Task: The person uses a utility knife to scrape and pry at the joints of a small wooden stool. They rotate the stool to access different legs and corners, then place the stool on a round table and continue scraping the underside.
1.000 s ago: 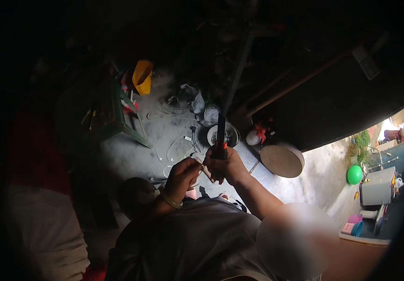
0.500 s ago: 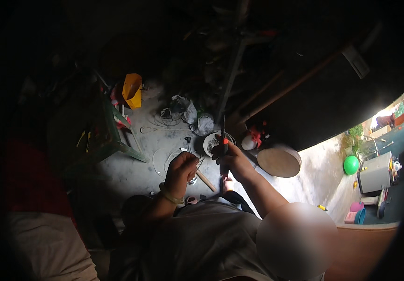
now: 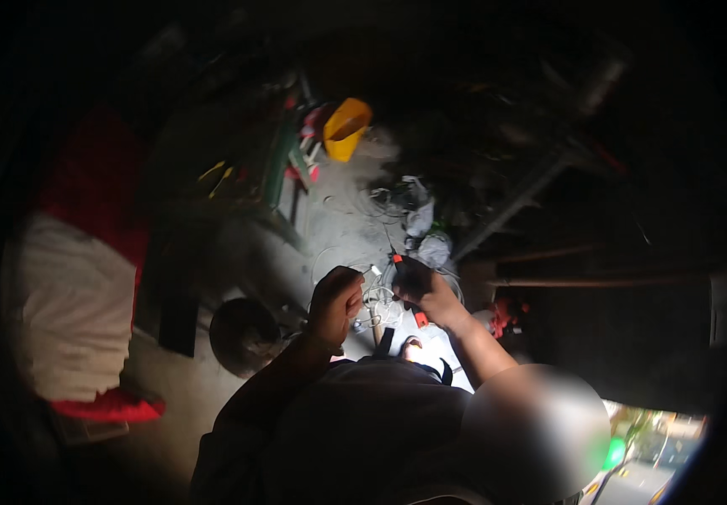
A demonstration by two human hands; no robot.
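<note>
My right hand (image 3: 427, 288) is closed around a slim tool (image 3: 421, 321) with an orange-red and black handle. Its thin dark shaft points away from me, past the fingers. To the left, a small gap away, my left hand (image 3: 335, 305) is raised with its fingers curled; whatever may be in them is hidden. Between and beneath both hands, loops of white cable (image 3: 386, 313) lie on the grey floor. My foot (image 3: 413, 347) shows below the right hand.
A dark green table (image 3: 275, 189) stands to the left, with yellow-handled pliers (image 3: 218, 178) on it. Beyond are a yellow container (image 3: 347, 129) and crumpled plastic bags (image 3: 435, 249). A round dark stool (image 3: 244, 337) and red-and-beige cloth (image 3: 81, 286) are at left.
My view has swung left, so the surroundings have shifted and rotated clockwise in the picture. The round board has left view. Both hands stay close together, the right still holding the tool.
</note>
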